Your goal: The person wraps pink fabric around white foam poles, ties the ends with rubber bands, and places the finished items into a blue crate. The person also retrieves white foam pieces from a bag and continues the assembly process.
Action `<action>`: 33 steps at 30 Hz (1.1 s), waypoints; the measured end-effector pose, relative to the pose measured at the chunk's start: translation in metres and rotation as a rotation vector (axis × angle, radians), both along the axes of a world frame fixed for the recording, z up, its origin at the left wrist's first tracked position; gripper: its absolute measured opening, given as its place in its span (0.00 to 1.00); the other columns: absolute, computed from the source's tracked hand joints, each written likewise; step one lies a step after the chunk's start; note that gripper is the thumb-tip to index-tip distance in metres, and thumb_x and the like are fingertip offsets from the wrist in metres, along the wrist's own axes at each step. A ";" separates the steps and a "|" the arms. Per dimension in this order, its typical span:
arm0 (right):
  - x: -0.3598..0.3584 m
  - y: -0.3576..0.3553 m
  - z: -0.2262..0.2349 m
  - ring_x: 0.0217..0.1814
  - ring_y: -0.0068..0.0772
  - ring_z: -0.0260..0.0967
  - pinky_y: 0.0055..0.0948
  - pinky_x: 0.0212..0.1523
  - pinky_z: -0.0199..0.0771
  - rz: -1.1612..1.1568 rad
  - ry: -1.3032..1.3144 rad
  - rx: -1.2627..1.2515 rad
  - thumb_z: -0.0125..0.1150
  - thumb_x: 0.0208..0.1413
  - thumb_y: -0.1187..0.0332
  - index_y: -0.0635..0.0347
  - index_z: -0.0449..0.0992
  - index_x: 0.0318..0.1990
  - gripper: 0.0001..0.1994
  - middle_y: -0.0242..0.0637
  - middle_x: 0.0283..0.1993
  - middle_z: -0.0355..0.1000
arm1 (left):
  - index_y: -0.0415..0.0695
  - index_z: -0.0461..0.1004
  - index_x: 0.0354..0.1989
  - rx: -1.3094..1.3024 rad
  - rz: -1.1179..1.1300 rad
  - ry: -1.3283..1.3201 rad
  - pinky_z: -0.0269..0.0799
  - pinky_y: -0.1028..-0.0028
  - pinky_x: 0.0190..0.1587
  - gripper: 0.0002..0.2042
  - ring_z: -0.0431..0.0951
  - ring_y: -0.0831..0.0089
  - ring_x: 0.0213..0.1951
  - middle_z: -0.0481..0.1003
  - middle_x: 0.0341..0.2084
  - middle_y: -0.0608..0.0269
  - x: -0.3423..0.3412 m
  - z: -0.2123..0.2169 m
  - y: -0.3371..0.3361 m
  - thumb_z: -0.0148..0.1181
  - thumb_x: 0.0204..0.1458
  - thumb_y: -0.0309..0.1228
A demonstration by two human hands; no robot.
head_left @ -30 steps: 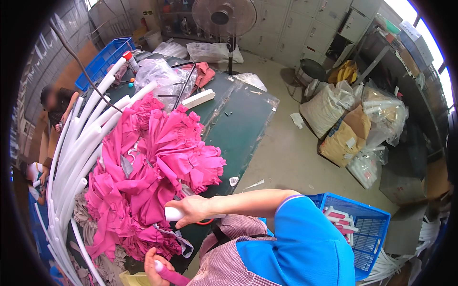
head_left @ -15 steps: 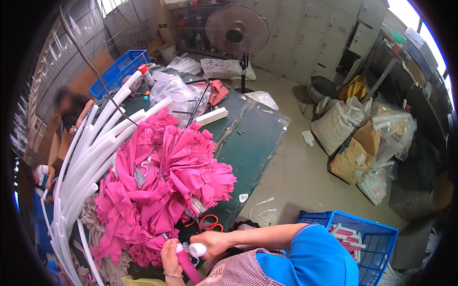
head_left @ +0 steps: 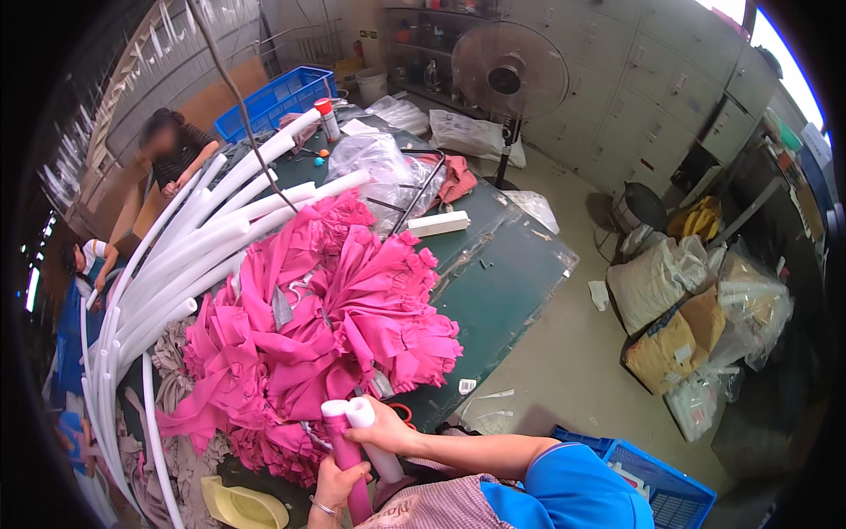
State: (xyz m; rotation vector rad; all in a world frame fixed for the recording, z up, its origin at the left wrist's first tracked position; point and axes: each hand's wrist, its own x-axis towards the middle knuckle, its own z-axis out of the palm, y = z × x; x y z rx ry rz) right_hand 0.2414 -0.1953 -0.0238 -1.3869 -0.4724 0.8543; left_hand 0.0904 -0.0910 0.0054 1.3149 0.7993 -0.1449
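Observation:
My left hand, with a bracelet at its wrist, is closed round the lower part of a foam tube covered in pink fabric, whose white end shows at the top. A bare white foam tube stands close beside it, gripped near its upper end by my right hand. The right fingertips reach toward the pink-covered tube; whether they press on it I cannot tell. Just beyond that hand, red-handled scissors are mostly hidden. A big heap of pink fabric pieces lies in front of both hands.
Long white foam tubes fan across the green table at the left. A yellow scoop-like tub is at the near edge. On my right stands a blue crate. Two people sit at the far left. Beyond the table stands a fan.
The view has shifted, uncovering the yellow tub. My left hand has slid down the pink-covered tube, and the white tube now stands alongside it, its upper end level with the other's.

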 end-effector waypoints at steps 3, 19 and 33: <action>0.007 -0.007 0.008 0.40 0.24 0.70 0.28 0.37 0.75 0.013 0.386 -0.102 0.70 0.51 0.60 0.60 0.64 0.49 0.24 0.34 0.39 0.70 | 0.34 0.74 0.43 -0.166 0.097 -0.134 0.77 0.72 0.37 0.18 0.79 0.67 0.40 0.74 0.44 0.50 -0.011 0.017 0.003 0.66 0.40 0.23; -0.038 -0.066 -0.045 0.54 0.32 0.68 0.34 0.56 0.70 -0.248 0.265 0.140 0.66 0.53 0.69 0.62 0.58 0.62 0.31 0.39 0.52 0.68 | 0.39 0.73 0.46 0.274 -0.104 -0.215 0.73 0.73 0.42 0.25 0.76 0.70 0.37 0.73 0.41 0.58 0.013 -0.062 -0.038 0.73 0.34 0.23; 0.058 -0.161 -0.059 0.24 0.36 0.73 0.39 0.25 0.77 -0.803 0.851 0.091 0.61 0.46 0.84 0.62 0.64 0.43 0.18 0.41 0.28 0.70 | 0.45 0.75 0.46 0.818 -0.822 0.159 0.72 0.60 0.51 0.28 0.73 0.47 0.46 0.67 0.44 0.42 0.129 -0.031 -0.163 0.67 0.30 0.39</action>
